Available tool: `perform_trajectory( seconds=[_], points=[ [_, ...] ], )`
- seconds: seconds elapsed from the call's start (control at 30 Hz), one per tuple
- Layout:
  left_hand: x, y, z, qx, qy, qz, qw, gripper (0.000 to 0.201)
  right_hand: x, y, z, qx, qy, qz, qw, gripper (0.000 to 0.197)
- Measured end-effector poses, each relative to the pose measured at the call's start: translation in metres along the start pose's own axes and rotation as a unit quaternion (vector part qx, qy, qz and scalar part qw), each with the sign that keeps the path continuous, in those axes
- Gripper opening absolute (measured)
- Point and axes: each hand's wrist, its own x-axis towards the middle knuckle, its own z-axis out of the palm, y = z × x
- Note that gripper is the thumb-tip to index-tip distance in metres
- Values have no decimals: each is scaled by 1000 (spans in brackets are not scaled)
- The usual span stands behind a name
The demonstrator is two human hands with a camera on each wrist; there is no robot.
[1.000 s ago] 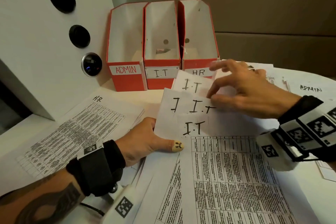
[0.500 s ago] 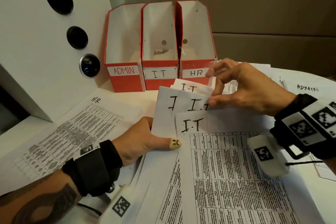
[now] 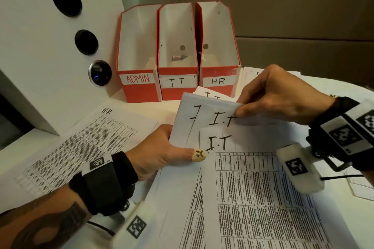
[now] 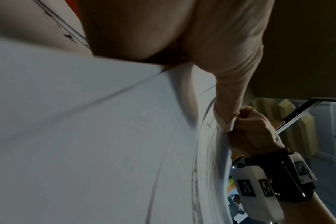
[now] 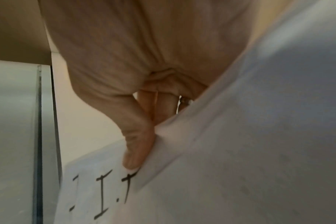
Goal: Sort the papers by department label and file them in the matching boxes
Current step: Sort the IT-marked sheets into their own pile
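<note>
Several printed sheets marked I.T [image 3: 218, 143] lie fanned in front of me. My left hand [image 3: 162, 153] grips their left edge, thumb laid flat on top and fingers hidden beneath. My right hand [image 3: 277, 97] pinches the top edge of the upper I.T sheets [image 3: 220, 117] between thumb and fingers; in the right wrist view the thumb [image 5: 138, 151] presses beside the written label. Three red file boxes stand at the back: ADMIN [image 3: 139, 87], I.T [image 3: 178, 85] and HR [image 3: 219, 83]. All three look nearly empty.
A pile of sheets marked HR [image 3: 77, 143] lies on the left of the white table [image 3: 157, 107]. More papers [image 3: 360, 186] sit at the right edge. A white panel with round black knobs [image 3: 87, 42] stands at the left. Brown cardboard forms the back wall.
My right hand has closed from spread fingers into a pinch on the upper I.T sheets and drawn them closer together. The left hand has stayed in place.
</note>
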Motion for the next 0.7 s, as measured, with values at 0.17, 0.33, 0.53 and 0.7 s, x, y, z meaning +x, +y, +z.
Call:
perform_trajectory(
  seconds=[0.17, 0.33, 0.53, 0.7],
  points=[
    [-1, -2, -1, 23, 9, 12, 1000, 52, 1, -1, -8, 56, 25, 21, 998, 27],
    [-1, -3, 0, 19, 4, 19, 1000, 48, 8, -1, -26, -8, -16, 73, 997, 14],
    [-1, -6, 2, 17, 2, 13, 1000, 44, 18, 6, -29, -6, 79, 46, 996, 25],
    [0, -9, 0, 34, 9, 21, 999, 49, 7, 5, -11, -200, -11, -7, 980, 17]
  ],
)
